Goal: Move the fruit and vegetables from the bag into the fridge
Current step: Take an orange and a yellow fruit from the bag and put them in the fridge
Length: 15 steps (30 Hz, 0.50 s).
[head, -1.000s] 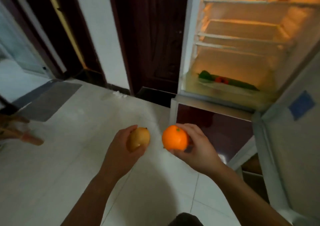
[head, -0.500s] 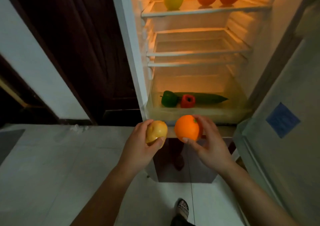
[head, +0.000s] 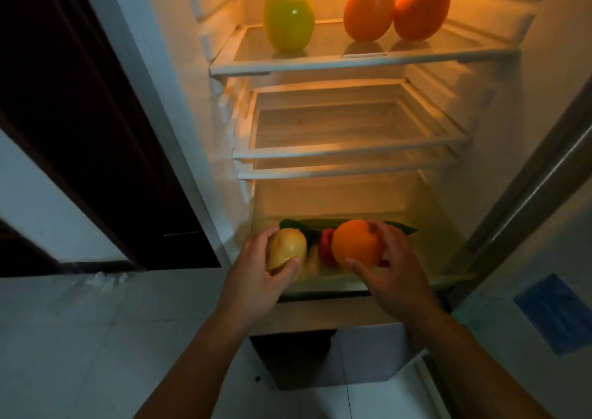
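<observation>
An open, lit fridge (head: 493, 136) fills the view from above, seen over a person's two bare forearms reaching toward its lowest compartment.

The left hand (head: 256, 277) holds a pale yellow fruit (head: 285, 248). Its grip is curled round the fruit, the thumb pressed across the near side and the fingers wrapped behind. The fruit sits at the front left of the bottom compartment (head: 426, 252), above its front edge.

The right hand (head: 394, 277) holds an orange (head: 357, 242). Its grip is spread wide, with the thumb under the fruit and the fingertips on its far side. The orange is just beside the yellow fruit, a narrow gap apart, also over the bottom compartment.

Behind the two held fruits, lying in the compartment, are a red pepper (head: 326, 248) and a long green vegetable (head: 402, 228), both partly hidden.

On the top shelf (head: 352, 62) a green apple (head: 288, 21) stands upright at the left. At the right are a large orange fruit (head: 368, 10) and a second orange fruit (head: 421, 8), touching each other.

The fridge door (head: 544, 226) hangs open at the right and carries a blue sticker (head: 557, 313). Pale floor tiles (head: 96, 338) lie at the lower left, below a dark wooden door (head: 80, 98).
</observation>
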Available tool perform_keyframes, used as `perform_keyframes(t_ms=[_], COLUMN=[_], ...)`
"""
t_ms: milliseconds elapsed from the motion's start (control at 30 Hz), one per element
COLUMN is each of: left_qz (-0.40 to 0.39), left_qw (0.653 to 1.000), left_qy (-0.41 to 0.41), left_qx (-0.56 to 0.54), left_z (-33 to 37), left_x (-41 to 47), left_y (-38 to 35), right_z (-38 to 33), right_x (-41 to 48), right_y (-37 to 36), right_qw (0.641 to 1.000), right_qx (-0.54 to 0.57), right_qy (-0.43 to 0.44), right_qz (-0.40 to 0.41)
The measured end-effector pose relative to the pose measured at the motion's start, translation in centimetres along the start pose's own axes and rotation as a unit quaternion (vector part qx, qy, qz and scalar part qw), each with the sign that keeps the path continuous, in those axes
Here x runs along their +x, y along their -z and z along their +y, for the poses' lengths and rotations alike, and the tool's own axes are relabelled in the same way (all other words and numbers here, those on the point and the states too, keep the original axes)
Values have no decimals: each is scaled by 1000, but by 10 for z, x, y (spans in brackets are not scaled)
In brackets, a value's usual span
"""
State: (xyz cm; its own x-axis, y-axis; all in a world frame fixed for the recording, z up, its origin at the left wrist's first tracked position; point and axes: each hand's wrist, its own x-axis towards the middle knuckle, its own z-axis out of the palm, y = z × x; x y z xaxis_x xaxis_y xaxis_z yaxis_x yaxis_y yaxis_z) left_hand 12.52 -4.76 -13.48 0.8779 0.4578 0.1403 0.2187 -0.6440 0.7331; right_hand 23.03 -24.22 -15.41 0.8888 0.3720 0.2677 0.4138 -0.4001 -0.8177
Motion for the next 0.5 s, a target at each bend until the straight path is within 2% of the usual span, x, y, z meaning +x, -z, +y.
perform_keyframes(t_ms=[167, 433, 500], left_qz=[-26, 20, 7], left_qw=[999, 989, 986], left_qy=[-30, -143, -166], left_qx=[-15, 0, 23], left_z=[12, 44, 45], left_x=[36, 81, 83], left_y=[1, 14, 12], right_z=[2, -20, -18], right_x=[19, 56, 61], right_y=[6, 23, 26], right_qw=[998, 996, 995], right_qx=[29, 33, 31], right_qy=[-34, 40, 46], right_qz=[44, 74, 80])
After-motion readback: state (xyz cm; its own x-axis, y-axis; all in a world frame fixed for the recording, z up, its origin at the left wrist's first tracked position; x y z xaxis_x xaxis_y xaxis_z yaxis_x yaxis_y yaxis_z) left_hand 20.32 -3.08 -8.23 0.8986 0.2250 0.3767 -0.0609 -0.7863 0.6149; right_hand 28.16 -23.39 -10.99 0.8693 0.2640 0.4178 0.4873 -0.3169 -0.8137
